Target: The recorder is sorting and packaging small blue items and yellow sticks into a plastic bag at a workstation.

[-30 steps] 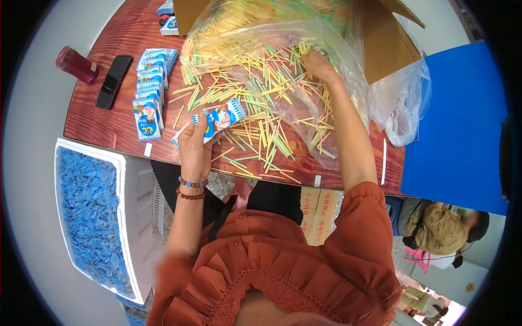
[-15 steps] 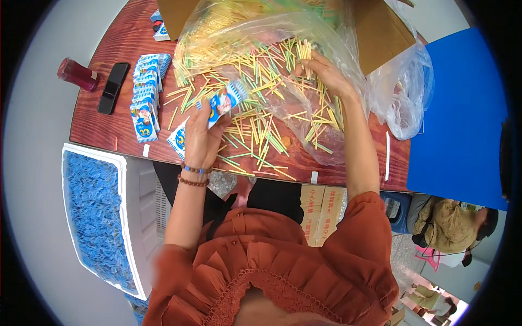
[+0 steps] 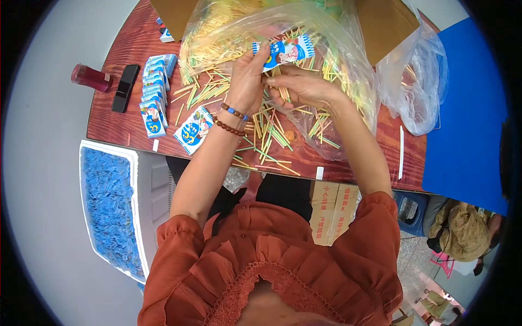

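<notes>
My left hand (image 3: 247,81) pinches a blue-and-white packet (image 3: 291,51) between thumb and fingers, above the heap of sticks. Close beneath the packet, my right hand (image 3: 307,88) is closed on a small bunch of thin sticks (image 3: 283,93), yellowish and greenish. The two hands nearly meet, and some fingertips are hidden. Thin pastel sticks (image 3: 266,130) lie scattered on the table under and around both hands. Beside my left forearm rests another blue-and-white packet (image 3: 194,130), flat on the table.
A row of overlapping packets (image 3: 155,98), a black phone (image 3: 125,87) and a red-filled jar (image 3: 91,77) stand at left. A clear plastic bag (image 3: 261,24) of sticks spills from the back. The foam box (image 3: 136,206) of blue packets is lower left; a person (image 3: 465,233) sits right.
My left hand has carried the packet right and upward. My right hand has come left to it with a bunch of sticks. The packet on the table now shows more fully.
</notes>
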Action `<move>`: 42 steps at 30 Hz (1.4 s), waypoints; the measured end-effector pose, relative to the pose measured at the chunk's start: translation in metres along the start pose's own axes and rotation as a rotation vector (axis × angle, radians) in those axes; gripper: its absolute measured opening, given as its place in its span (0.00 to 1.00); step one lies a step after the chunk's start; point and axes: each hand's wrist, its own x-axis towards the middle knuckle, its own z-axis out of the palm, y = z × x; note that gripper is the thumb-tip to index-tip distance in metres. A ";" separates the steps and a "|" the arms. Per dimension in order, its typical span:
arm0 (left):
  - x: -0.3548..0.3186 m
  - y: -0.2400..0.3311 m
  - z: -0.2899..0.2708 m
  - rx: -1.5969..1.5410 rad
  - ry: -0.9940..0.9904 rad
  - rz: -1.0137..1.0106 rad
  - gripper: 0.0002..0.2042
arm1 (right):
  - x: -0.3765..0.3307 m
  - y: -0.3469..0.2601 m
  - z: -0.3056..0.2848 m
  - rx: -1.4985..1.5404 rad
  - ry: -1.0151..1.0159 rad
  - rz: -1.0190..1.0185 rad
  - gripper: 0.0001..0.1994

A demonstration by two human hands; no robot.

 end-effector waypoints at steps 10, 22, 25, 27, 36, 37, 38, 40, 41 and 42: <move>-0.020 -0.018 -0.031 -0.522 -0.008 0.003 0.22 | 0.023 0.013 0.048 0.488 0.493 -0.596 0.18; -0.035 -0.008 -0.045 -0.481 0.264 0.114 0.16 | 0.026 0.002 0.092 0.045 0.797 -0.844 0.22; -0.049 0.002 -0.053 -0.368 0.159 0.251 0.13 | 0.022 -0.031 0.100 -0.030 0.742 -1.029 0.21; -0.054 0.002 -0.054 -0.342 0.180 0.269 0.12 | 0.027 -0.037 0.108 -0.023 0.693 -1.018 0.21; -0.058 -0.003 -0.064 -0.378 0.170 0.301 0.10 | 0.050 -0.019 0.128 -0.097 0.657 -0.928 0.22; -0.058 -0.003 -0.066 -0.389 0.172 0.303 0.10 | 0.049 -0.019 0.131 -0.109 0.673 -0.889 0.24; -0.057 -0.004 -0.068 -0.394 0.176 0.307 0.10 | 0.050 -0.019 0.133 -0.114 0.667 -0.887 0.24; -0.057 -0.005 -0.073 -0.336 0.135 0.333 0.17 | 0.052 -0.019 0.137 -0.014 0.651 -0.784 0.24; -0.058 -0.006 -0.075 -0.339 0.141 0.337 0.17 | 0.054 -0.016 0.135 -0.018 0.644 -0.782 0.24; -0.058 -0.004 -0.072 -0.348 0.134 0.332 0.18 | 0.054 -0.014 0.128 -0.066 0.617 -0.833 0.26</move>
